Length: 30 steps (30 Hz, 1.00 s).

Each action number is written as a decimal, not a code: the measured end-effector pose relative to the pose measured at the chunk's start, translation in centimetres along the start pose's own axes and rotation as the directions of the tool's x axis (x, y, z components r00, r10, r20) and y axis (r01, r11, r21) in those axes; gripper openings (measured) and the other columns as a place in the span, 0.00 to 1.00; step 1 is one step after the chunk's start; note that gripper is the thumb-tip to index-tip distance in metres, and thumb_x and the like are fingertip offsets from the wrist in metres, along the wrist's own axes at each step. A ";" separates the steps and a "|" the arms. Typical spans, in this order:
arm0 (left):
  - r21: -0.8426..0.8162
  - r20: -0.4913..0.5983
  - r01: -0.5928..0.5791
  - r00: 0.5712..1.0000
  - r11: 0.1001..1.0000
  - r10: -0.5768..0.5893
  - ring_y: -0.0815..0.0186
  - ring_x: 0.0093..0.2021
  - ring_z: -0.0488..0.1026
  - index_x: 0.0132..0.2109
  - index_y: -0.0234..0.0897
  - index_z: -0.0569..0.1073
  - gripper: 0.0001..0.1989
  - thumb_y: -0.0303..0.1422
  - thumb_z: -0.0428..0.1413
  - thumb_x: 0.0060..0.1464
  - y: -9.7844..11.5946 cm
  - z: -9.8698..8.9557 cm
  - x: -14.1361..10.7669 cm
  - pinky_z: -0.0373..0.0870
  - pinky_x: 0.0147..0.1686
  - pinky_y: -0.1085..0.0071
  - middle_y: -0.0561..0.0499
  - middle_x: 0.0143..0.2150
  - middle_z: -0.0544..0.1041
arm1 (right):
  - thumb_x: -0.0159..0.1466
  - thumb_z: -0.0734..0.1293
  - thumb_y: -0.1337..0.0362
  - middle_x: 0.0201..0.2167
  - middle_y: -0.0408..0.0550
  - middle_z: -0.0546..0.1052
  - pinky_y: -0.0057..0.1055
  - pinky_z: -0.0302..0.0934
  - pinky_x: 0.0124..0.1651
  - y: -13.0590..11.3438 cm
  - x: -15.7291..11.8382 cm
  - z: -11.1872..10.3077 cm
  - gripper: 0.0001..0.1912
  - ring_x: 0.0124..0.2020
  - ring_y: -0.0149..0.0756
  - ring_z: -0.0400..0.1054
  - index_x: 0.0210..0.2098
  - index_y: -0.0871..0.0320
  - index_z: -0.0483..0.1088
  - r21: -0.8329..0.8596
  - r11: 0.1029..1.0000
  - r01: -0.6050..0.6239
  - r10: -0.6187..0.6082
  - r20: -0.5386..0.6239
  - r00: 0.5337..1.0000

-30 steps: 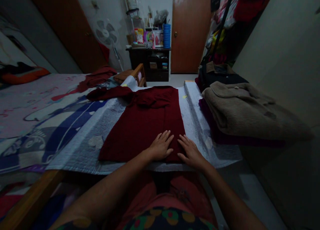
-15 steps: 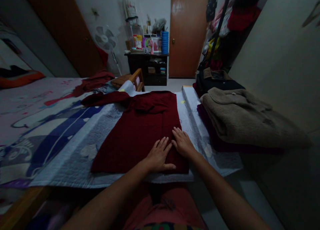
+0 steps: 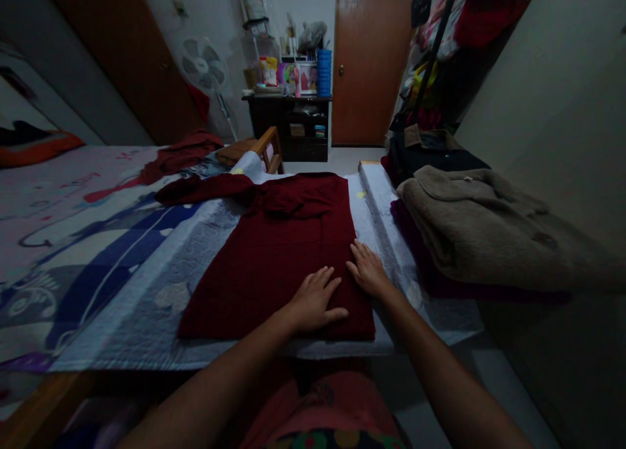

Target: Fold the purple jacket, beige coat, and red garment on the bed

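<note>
A dark red garment (image 3: pixel 264 266) lies spread on the pale blue quilted cover (image 3: pixel 132 325), one sleeve stretching out to the left and another part bunched near its top. My left hand (image 3: pixel 317 302) rests palm down on the lower right part of the cloth, fingers spread. Just to its right, my right hand (image 3: pixel 368 268) lies flat over the garment's right edge, fingers apart. Neither hand grips anything.
A folded brown fleece garment (image 3: pixel 479 227) tops a purple one at the right, with a dark folded jacket (image 3: pixel 440 152) behind. Left is a bed with a patterned blanket (image 3: pixel 112 260) and clothes. A fan (image 3: pixel 203 64), dark cabinet (image 3: pixel 288 130) and door (image 3: pixel 364 64) stand behind.
My right hand has slid slightly right, toward the garment's edge, leaving a wider gap between the hands. My left hand has barely moved. The camera view has shifted a little.
</note>
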State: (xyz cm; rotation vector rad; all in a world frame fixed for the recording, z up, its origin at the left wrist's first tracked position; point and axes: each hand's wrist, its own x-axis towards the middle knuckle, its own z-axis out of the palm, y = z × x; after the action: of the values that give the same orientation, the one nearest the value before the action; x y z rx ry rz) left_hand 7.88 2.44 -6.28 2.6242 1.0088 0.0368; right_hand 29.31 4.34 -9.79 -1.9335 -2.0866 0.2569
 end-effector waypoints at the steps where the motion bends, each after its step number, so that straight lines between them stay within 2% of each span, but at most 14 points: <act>1: -0.004 -0.041 0.023 0.999 1.000 -0.023 0.53 0.68 0.55 0.63 0.39 0.64 0.30 0.52 0.43 0.63 0.0 -0.4 0.6 0.54 0.63 0.54 0.41 0.68 0.60 | 0.70 0.54 0.58 0.70 0.56 0.51 0.49 0.45 0.66 0.0 -0.1 0.0 0.29 0.70 0.47 0.43 0.68 0.61 0.52 0.013 1.000 0.010 -0.010 -0.015 1.000; 3: 0.004 -0.146 0.079 0.986 0.997 -0.078 0.58 0.63 0.63 0.58 0.39 0.69 0.22 0.42 0.40 0.67 0.0 -1.0 2.2 0.59 0.61 0.58 0.44 0.62 0.69 | 0.69 0.53 0.61 0.70 0.56 0.51 0.49 0.45 0.67 -0.1 -0.7 0.1 0.28 0.70 0.46 0.43 0.68 0.60 0.53 0.034 0.999 0.036 -0.034 -0.050 0.998; 4: 0.017 -0.195 0.105 0.976 0.994 -0.100 0.59 0.63 0.63 0.58 0.39 0.69 0.20 0.38 0.40 0.67 -0.1 -1.1 3.2 0.59 0.61 0.59 0.44 0.62 0.69 | 0.69 0.54 0.61 0.70 0.56 0.51 0.49 0.45 0.67 -0.2 -1.1 0.2 0.28 0.70 0.45 0.43 0.67 0.60 0.53 0.038 0.998 0.051 -0.049 -0.060 0.997; 6: 0.053 -0.236 0.129 0.965 0.990 -0.113 0.59 0.67 0.57 0.63 0.38 0.64 0.21 0.34 0.42 0.66 -0.3 -0.9 4.9 0.55 0.64 0.58 0.44 0.67 0.63 | 0.69 0.54 0.62 0.70 0.55 0.52 0.50 0.44 0.67 -0.7 -2.1 0.4 0.28 0.70 0.45 0.44 0.67 0.60 0.54 0.027 0.997 0.073 -0.071 -0.063 0.996; 9: 0.082 -0.172 0.144 0.977 0.986 -0.129 0.57 0.71 0.48 0.67 0.38 0.58 0.26 0.39 0.42 0.65 -0.7 0.3 6.5 0.49 0.66 0.54 0.45 0.71 0.55 | 0.68 0.57 0.61 0.70 0.55 0.53 0.52 0.42 0.67 -1.3 -3.8 0.7 0.28 0.70 0.46 0.44 0.66 0.60 0.55 -0.019 0.996 0.082 -0.083 -0.044 0.996; 13: 0.094 -0.147 0.156 0.979 0.983 -0.141 0.56 0.72 0.45 0.69 0.38 0.54 0.30 0.46 0.42 0.65 -1.1 1.8 6.6 0.46 0.67 0.53 0.45 0.73 0.50 | 0.67 0.58 0.59 0.70 0.53 0.51 0.54 0.39 0.68 -1.8 -5.9 0.4 0.30 0.70 0.48 0.42 0.67 0.59 0.53 -0.066 0.992 0.104 -0.105 -0.007 0.994; 18: 0.110 -0.176 0.156 0.975 0.982 -0.135 0.57 0.72 0.45 0.69 0.39 0.54 0.31 0.48 0.41 0.65 -1.0 2.1 6.3 0.45 0.67 0.53 0.45 0.73 0.49 | 0.67 0.59 0.55 0.71 0.52 0.49 0.55 0.38 0.68 -1.9 -8.1 -0.4 0.34 0.71 0.49 0.41 0.69 0.56 0.49 -0.076 0.989 0.128 -0.125 0.043 0.991; 23: 0.106 -0.175 0.171 0.973 0.980 -0.151 0.56 0.72 0.43 0.69 0.40 0.53 0.32 0.49 0.41 0.64 -1.0 2.2 6.5 0.44 0.67 0.53 0.45 0.73 0.48 | 0.68 0.58 0.56 0.71 0.52 0.47 0.55 0.37 0.68 -1.9 -10.1 -0.4 0.33 0.71 0.48 0.40 0.70 0.57 0.48 -0.100 0.984 0.147 -0.140 0.070 0.988; 27: 0.091 -0.177 0.167 0.973 0.982 -0.149 0.55 0.72 0.43 0.70 0.42 0.53 0.32 0.49 0.42 0.63 -1.1 2.4 6.6 0.44 0.67 0.52 0.45 0.73 0.48 | 0.68 0.57 0.56 0.71 0.52 0.50 0.54 0.42 0.67 -1.6 -11.7 -0.8 0.31 0.71 0.49 0.42 0.68 0.56 0.52 -0.080 0.985 0.152 -0.144 0.097 0.985; 30: 0.089 -0.199 0.156 0.971 0.984 -0.136 0.55 0.72 0.44 0.70 0.42 0.52 0.33 0.50 0.42 0.63 -1.2 2.6 6.5 0.44 0.67 0.52 0.45 0.73 0.48 | 0.68 0.58 0.57 0.67 0.54 0.58 0.49 0.49 0.65 -1.5 -11.7 -2.1 0.25 0.67 0.47 0.51 0.63 0.56 0.61 -0.012 0.987 0.160 -0.158 0.087 0.983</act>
State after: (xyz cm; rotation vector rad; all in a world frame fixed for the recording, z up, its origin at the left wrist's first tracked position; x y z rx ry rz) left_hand 12.35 6.80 -9.69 2.6708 1.2998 0.2120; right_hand 29.29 -7.57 -8.34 -1.7826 -2.2927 0.2915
